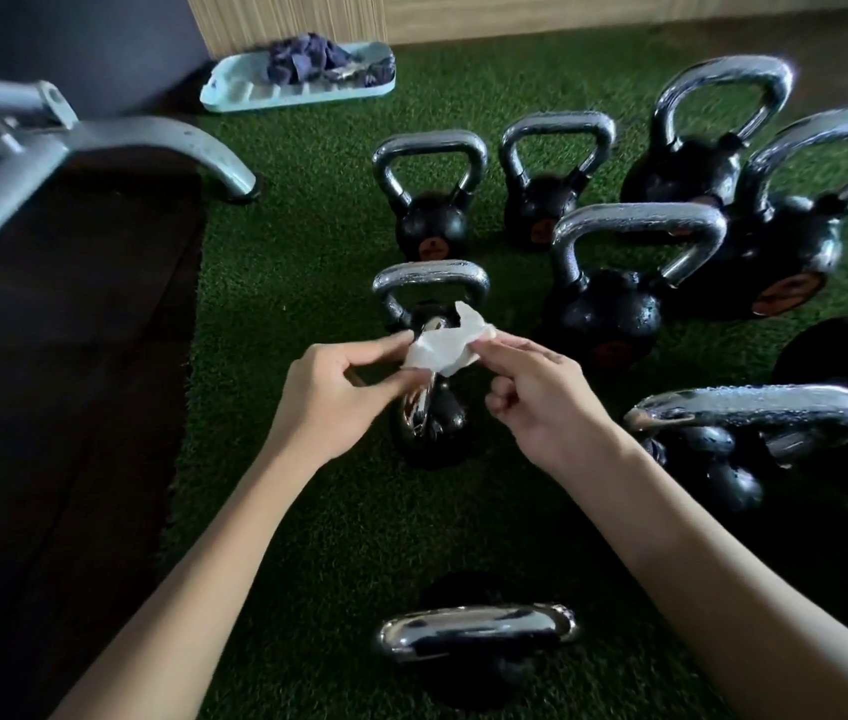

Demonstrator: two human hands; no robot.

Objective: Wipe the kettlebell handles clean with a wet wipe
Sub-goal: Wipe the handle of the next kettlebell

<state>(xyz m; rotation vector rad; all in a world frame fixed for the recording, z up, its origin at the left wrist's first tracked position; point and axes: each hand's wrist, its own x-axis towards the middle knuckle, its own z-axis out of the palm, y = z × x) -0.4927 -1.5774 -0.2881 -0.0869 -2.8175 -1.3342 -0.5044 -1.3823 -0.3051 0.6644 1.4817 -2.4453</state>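
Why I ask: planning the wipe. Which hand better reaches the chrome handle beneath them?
Probably left: left hand and right hand both pinch the white crumpled wipe; the left is nearer the chrome kettlebell handle.

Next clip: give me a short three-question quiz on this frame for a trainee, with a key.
1. True or false: both the left hand and the right hand pinch the wet wipe.
2. The kettlebells stand on: A) green turf B) white tile C) bare concrete.
3. What lies in the pale tray at the back?
Key: 1 true; 2 A; 3 crumpled dark cloths.
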